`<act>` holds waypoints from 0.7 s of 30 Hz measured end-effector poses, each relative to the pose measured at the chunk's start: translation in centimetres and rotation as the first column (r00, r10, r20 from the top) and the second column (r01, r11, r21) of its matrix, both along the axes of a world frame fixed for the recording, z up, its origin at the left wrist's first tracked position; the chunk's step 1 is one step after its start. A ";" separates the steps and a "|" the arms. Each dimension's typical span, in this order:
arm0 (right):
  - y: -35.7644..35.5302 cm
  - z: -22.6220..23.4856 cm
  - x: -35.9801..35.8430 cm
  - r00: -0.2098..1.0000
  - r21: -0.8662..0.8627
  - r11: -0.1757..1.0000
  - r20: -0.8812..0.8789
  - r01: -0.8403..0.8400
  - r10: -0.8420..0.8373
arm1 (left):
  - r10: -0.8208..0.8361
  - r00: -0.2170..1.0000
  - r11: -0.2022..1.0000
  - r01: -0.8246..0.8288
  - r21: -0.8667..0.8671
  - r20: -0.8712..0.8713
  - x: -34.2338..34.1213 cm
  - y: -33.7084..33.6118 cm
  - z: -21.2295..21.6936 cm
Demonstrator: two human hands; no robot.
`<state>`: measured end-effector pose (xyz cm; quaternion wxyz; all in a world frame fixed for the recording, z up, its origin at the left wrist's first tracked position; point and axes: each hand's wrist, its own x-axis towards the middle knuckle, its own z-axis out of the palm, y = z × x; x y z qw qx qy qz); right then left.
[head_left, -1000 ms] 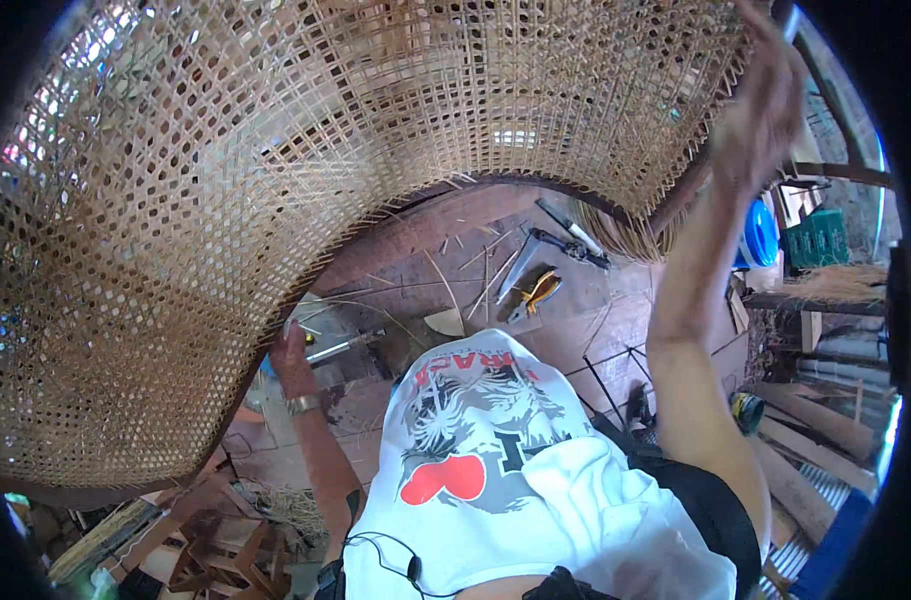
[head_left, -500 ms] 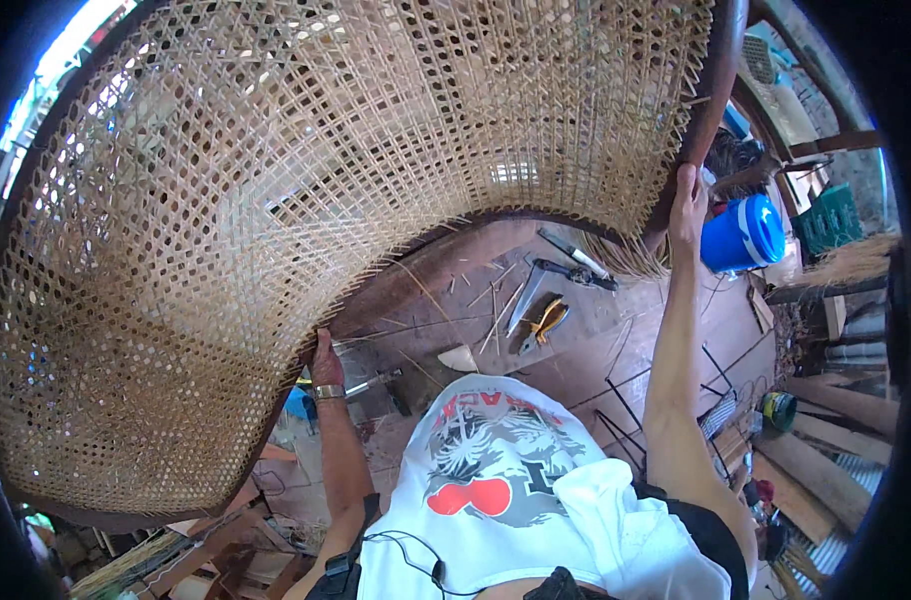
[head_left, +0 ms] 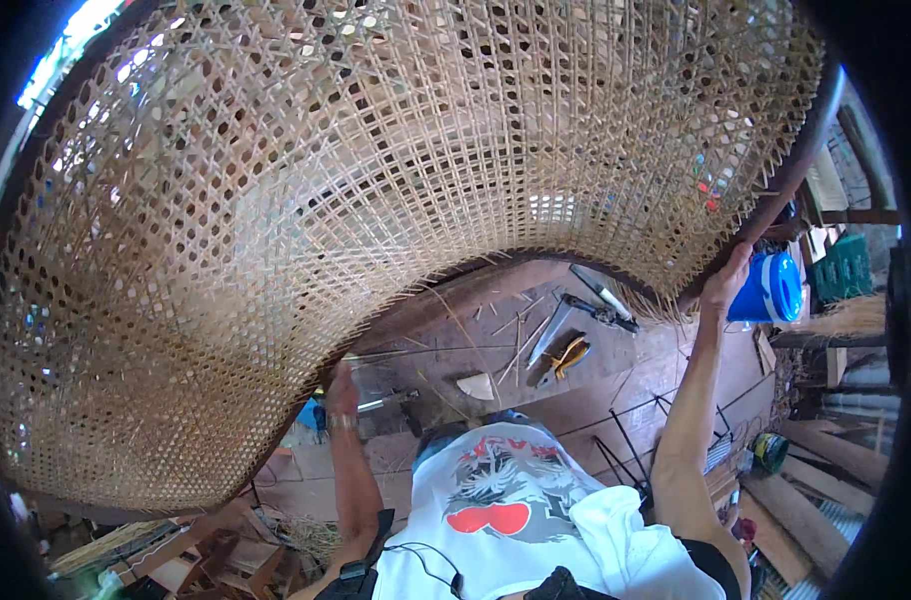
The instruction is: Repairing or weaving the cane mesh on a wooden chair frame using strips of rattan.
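Woven cane panel (head_left: 376, 200), open lattice, arches overhead and fills most of the view. Left hand (head_left: 341, 385) closed on its lower edge, near the middle. Right hand (head_left: 728, 283) closed on the dark rim at the panel's right edge, arm raised. Blue bucket (head_left: 771, 288) just beside the right hand. Hand tools (head_left: 576, 335) lie on the wooden floor (head_left: 636, 385) below.

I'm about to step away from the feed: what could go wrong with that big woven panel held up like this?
The woven cane panel is held only at its edges by the left hand and right hand, so it may sag or slip. Loose strand ends near the right hand could snag or poke. Tools on the floor lie underfoot.
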<state>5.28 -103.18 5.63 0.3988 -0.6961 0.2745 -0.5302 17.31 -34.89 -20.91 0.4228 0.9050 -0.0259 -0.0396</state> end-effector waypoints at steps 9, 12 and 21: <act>-3.2 -1.1 -2.4 0.984 -0.103 0.994 -0.169 0.042 -0.059 | 0.391 0.852 -0.490 -0.127 -0.862 -0.348 -13.5 11.4 11.2; -0.8 1.2 0.1 0.987 -0.080 0.997 -0.158 0.015 -0.028 | 0.390 0.921 -0.586 0.260 -0.768 0.014 -18.4 29.5 4.1; -1.3 1.3 -0.8 0.958 -0.089 0.980 -0.211 0.177 -0.192 | 0.007 0.951 -0.990 0.049 -0.130 0.308 -5.1 42.9 -0.6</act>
